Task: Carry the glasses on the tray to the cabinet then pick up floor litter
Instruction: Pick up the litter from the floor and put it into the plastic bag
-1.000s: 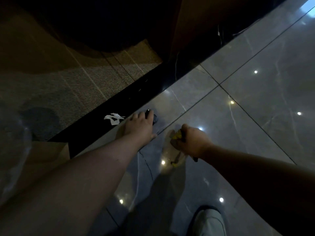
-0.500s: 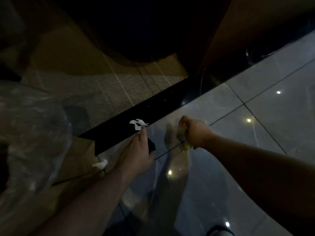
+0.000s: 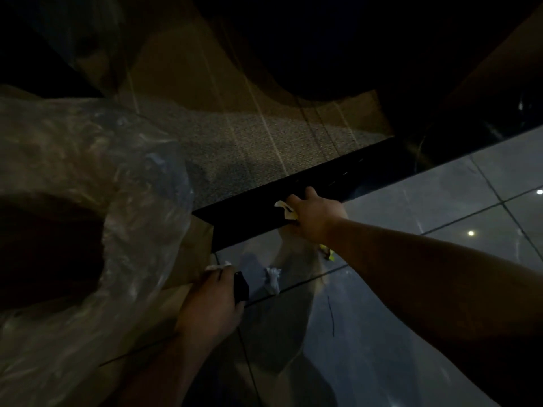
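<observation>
A glossy grey tiled floor (image 3: 440, 304) is filling the right and lower part of the view, meeting a black threshold strip (image 3: 338, 183) with speckled beige carpet (image 3: 249, 151) beyond it. A large crumpled clear plastic bag (image 3: 88, 201) is bulging in at the left, its dark mouth gaping. The right hand (image 3: 316, 214) is reaching onto the strip, fingers closing on a white paper scrap (image 3: 283, 208), with a yellow wrapper bit (image 3: 328, 254) poking out beneath the palm. The left hand (image 3: 213, 301) is gripping a small black object (image 3: 241, 286), a white scrap (image 3: 217, 266) at its fingertips. A crumpled white tissue piece (image 3: 271, 279) is lying on the tile between the hands.
</observation>
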